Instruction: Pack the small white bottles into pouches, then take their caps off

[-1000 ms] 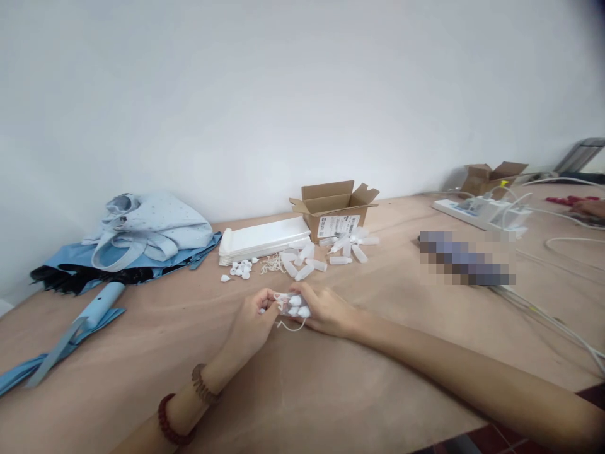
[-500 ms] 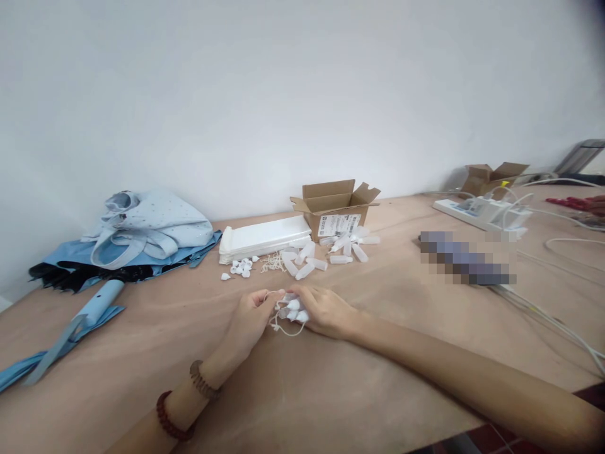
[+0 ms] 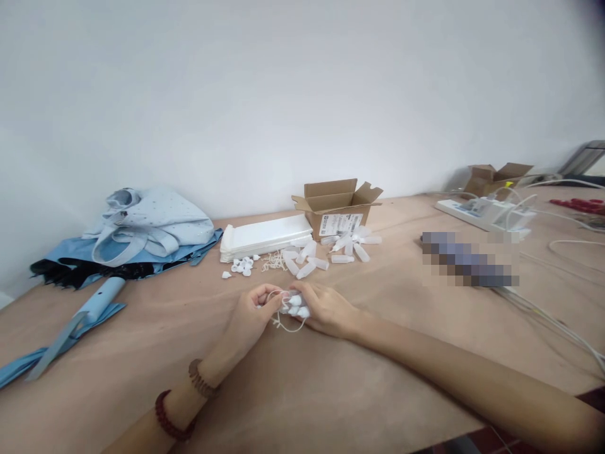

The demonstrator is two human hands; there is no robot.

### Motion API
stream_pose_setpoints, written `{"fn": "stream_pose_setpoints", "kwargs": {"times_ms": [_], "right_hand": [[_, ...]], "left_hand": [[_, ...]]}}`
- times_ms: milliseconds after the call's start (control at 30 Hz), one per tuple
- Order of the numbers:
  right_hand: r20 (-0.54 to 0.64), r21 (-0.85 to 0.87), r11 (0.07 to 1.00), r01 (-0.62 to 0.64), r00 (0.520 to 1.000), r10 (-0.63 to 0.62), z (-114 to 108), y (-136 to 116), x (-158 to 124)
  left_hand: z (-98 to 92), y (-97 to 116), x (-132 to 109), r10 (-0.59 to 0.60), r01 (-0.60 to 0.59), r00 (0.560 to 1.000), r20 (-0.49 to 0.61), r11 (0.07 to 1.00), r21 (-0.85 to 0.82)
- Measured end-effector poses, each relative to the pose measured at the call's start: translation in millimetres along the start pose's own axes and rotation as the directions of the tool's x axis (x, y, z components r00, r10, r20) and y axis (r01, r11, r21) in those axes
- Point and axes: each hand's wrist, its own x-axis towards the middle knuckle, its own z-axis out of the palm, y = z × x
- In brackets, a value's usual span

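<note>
Head view, at 6 o'clock on the plywood table (image 3: 142, 353): the left hand (image 3: 250, 312) and right hand (image 3: 328, 309) meet, fingers drawn narrow, pinching between them a small cluster of smooth white cone-shaped tips (image 3: 295, 307). A thin white cord (image 3: 288, 328) runs through the cluster and droops in a loop just below it. The left wrist wears a red bead bracelet (image 3: 170, 417) and a brown wooden bead bracelet (image 3: 201, 380).

At 12 o'clock stands an open cardboard box (image 3: 336, 198), flaps raised, bearing a white barcode label (image 3: 340, 224); its print is too small to read. Before it lie loose translucent plastic bottles (image 3: 345, 249), a flat stack of white sleeves (image 3: 265, 238), small white caps (image 3: 241, 267) and a tangle of short cord (image 3: 274, 262).

At 10 o'clock, pale blue dotted fabric (image 3: 155, 224) rests on darker blue cloth with a black scalloped edge (image 3: 94, 271). At 9 o'clock lies a blue tube (image 3: 101, 296). At 2 o'clock sit a white power strip (image 3: 482, 214), looped white cables (image 3: 567, 315) and a second cardboard box (image 3: 496, 176). A pixelated patch (image 3: 470, 258) hides whatever lies there.
</note>
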Motion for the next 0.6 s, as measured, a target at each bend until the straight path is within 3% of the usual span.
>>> {"fn": "stream_pose_setpoints", "kwargs": {"times_ms": [600], "right_hand": [[0.049,0.037,0.998,-0.043,0.998,0.041,-1.6,-0.7,0.5]], "left_hand": [[-1.4,5.7,-5.0,0.052,-0.056,0.997,0.053,0.996,0.072]]}}
